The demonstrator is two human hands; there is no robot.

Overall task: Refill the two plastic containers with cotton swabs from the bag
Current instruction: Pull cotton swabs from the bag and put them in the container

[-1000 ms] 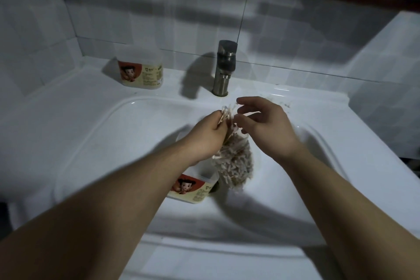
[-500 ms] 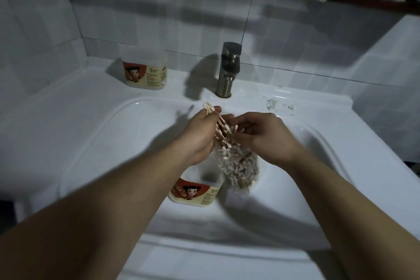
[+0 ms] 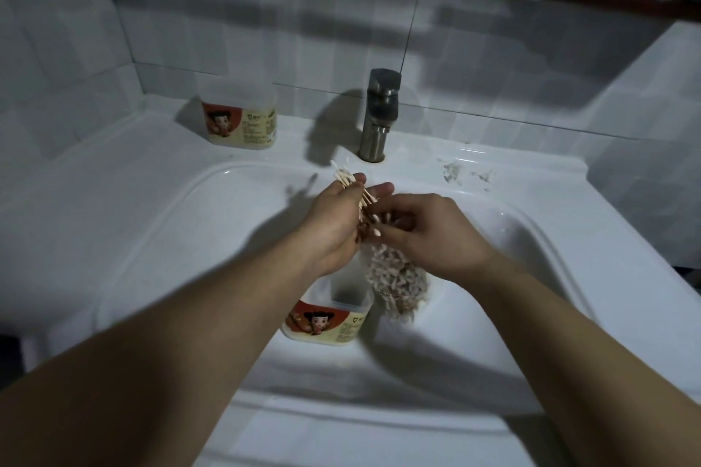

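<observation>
Barely begun, I'd say: the left hand clutches a bunch of wooden-stemmed cotton swabs, the right hand pinches the clear plastic bag, the open cartoon-labelled plastic tub below looks empty, and its twin waits untouched.

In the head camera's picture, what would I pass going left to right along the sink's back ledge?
Labelled plastic container → faucet → scattered white bits.

The bag mouth is hidden by the right hand; container label text is too small to be read.
</observation>
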